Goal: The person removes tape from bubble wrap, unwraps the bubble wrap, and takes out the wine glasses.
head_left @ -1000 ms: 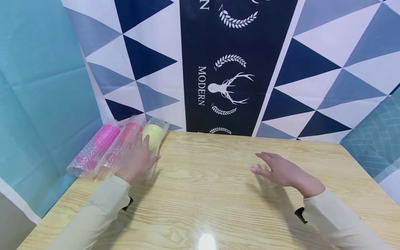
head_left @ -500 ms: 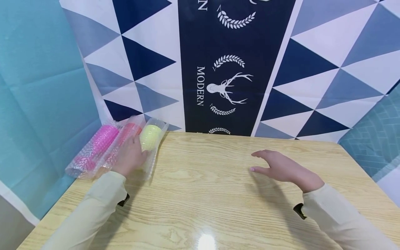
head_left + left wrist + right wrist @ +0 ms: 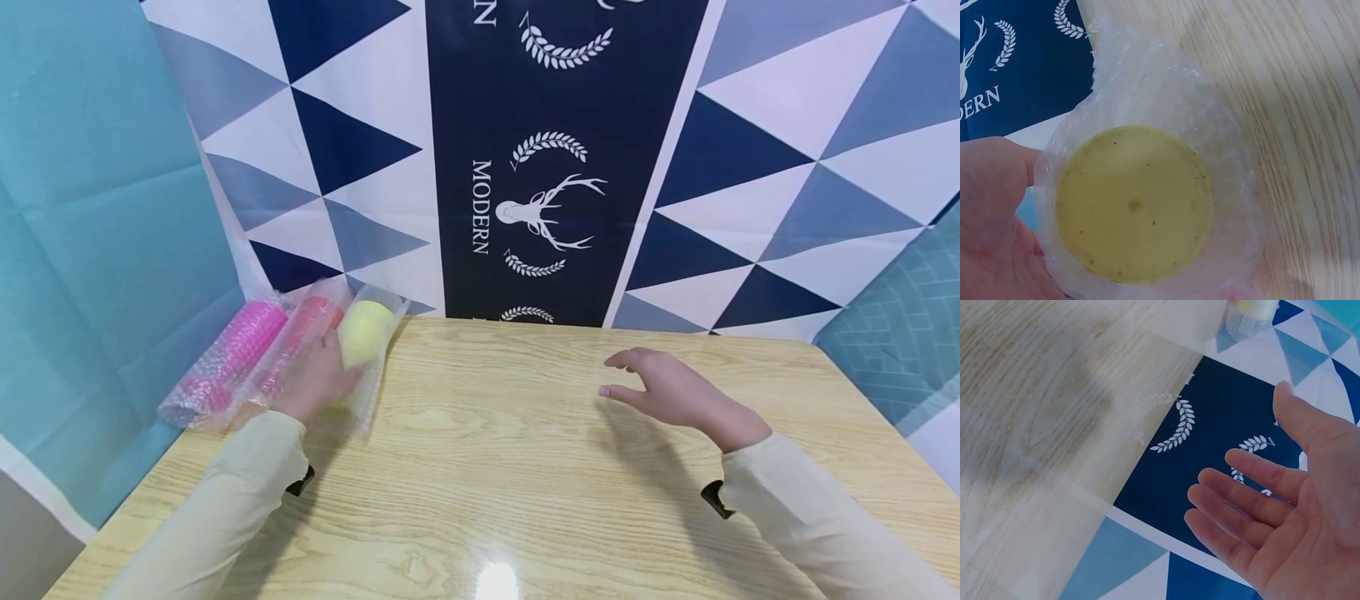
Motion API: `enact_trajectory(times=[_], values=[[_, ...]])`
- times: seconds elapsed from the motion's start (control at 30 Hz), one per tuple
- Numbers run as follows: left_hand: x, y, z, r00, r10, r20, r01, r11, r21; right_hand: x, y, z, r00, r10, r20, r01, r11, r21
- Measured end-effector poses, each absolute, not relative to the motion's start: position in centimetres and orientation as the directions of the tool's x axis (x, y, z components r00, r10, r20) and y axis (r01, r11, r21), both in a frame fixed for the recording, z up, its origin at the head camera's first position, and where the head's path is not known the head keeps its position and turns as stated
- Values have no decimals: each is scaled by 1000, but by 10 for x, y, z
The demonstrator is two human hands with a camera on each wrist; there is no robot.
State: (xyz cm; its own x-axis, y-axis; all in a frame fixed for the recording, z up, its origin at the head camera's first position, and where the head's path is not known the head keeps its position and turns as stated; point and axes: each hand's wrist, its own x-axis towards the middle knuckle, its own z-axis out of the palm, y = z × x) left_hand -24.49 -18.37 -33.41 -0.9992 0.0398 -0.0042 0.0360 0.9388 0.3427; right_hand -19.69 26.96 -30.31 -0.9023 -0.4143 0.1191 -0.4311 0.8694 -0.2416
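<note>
My left hand (image 3: 318, 382) grips a yellow item in bubble wrap (image 3: 364, 332) at the back left of the table. Its rounded, wide end points toward the wall. The left wrist view shows the other end, a flat round yellow disc (image 3: 1135, 203) inside the clear wrap, with the thumb and fingers curled at its side. The hand hides the item's middle. My right hand (image 3: 667, 387) hovers over the right half of the table, its fingers slightly bent and apart. Its palm (image 3: 1316, 544) holds nothing in the right wrist view.
A red item in bubble wrap (image 3: 311, 310) and a pink one (image 3: 251, 333) lie side by side left of the yellow one. The wooden table (image 3: 480, 467) meets a patterned wall cloth (image 3: 375, 192) at the back. A teal cloth (image 3: 82, 250) hangs on the left.
My left hand has come down and closed around the yellow item, which has tilted slightly and shifted a little. My right hand has risen slightly, its fingers bending more.
</note>
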Motion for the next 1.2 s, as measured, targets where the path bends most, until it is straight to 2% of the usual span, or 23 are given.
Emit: enact_trajectory(times=[0.37,0.6,0.97,1.2], values=[[-245,-172,-338,-997,61,38,70,933,354,-201,254,-299,-910,-377,172,-410,879,-242],[-242,-166,-338,-996,53,76,77,932,353,-202,242,-296,-893,-397,211,-441,864,-242],[-227,-145,-335,-999,50,-9,41,904,425,-205,234,-298,-883,-415,218,-460,856,-235],[-216,-125,-336,-998,66,11,65,911,407,-209,229,-299,-880,-415,232,-466,849,-248]])
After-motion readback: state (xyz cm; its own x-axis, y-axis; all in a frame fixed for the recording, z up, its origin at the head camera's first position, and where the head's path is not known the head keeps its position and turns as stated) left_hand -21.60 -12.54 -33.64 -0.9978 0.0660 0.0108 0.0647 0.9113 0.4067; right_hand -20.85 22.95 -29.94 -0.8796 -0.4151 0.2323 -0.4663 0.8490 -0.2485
